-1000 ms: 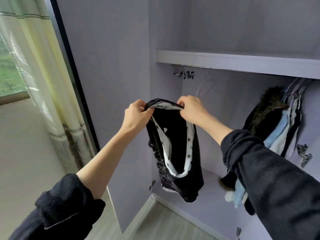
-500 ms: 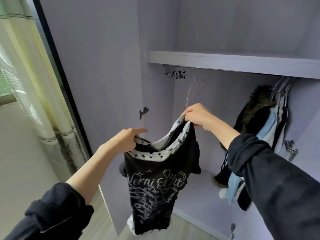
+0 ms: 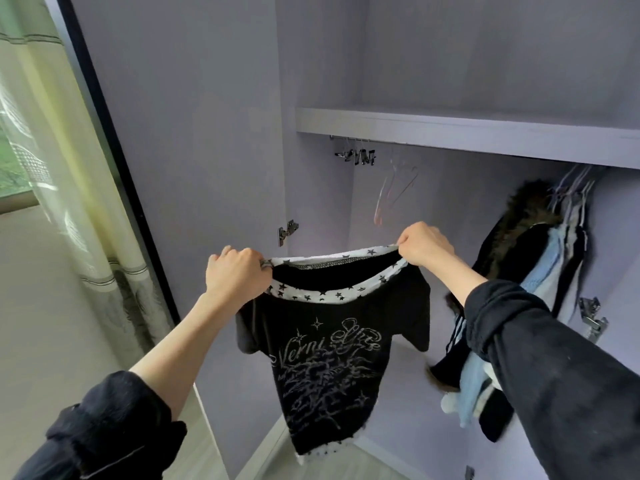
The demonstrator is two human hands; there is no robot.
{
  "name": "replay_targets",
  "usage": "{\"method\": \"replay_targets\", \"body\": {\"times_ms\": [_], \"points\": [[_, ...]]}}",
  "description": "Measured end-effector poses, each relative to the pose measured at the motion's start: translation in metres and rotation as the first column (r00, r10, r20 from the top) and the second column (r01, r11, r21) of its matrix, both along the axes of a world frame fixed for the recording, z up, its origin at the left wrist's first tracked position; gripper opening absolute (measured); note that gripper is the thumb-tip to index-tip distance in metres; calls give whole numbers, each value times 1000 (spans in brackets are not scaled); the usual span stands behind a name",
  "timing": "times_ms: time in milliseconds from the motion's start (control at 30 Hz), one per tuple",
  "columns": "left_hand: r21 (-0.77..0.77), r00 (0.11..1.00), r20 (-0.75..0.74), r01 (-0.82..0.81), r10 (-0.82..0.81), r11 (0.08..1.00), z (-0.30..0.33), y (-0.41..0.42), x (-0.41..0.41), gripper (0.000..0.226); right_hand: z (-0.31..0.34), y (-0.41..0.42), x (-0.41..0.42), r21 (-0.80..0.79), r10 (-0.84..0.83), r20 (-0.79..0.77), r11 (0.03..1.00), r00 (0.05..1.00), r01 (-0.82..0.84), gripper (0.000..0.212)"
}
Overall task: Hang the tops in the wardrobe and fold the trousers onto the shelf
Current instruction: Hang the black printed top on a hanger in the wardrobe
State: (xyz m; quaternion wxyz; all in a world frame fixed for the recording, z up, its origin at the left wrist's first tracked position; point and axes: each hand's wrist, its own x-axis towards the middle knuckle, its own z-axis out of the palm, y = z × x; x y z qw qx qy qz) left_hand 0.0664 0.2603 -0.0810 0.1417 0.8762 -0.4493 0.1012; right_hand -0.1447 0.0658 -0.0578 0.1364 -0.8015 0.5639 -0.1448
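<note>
Head view: a black printed T-shirt (image 3: 329, 358) is held up before the open wardrobe (image 3: 450, 126), its star-trimmed neckline stretched wide, gripped by the left hand (image 3: 235, 275) and pinched by the right hand (image 3: 424, 245). Empty hangers (image 3: 394, 188) are seen behind.

1 tee (image 3: 325, 362), 2 hands (image 3: 237, 275), 1 shelf (image 3: 467, 128)

A sheer pale-green curtain with dark stripes near its hem (image 3: 52, 174) hangs at the left, daylight glowing through it. Behind the curtain's left edge a strip of window (image 3: 10, 174) shows greenery outside. Below and left of the curtain runs a plain light-grey wall (image 3: 41, 306). Well to the curtain's right, low down, lies pale wood-grain plank flooring (image 3: 332, 465). The light is soft and even, brightest at the curtain.
</note>
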Motion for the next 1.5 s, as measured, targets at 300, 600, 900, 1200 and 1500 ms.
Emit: {"method": "replay_targets", "body": {"times_ms": [300,600,900,1200,1500], "points": [[-201,920,-371,52,-125,978,-5,-45,-7,21,-22,-38,-9,447,140,-26,887,990,-114,9],[142,689,-715,310,-119,940,3,-109,12,13,-49,-110,2,630,-185,499,749,846,-208,20],[-116,503,-838,221,-214,968,-10,-219,51,20,-57,-221,73,558,-211,519,818,828,-141,10],[-86,589,-774,265,-232,960,-12,-288,85,28,-54,-307,137,637,-509,727,750,461,-176,20],[-92,692,-694,189,-199,978,-24,-305,105,19,-51,-327,140,592,-528,749,805,400,-46,33]]}}
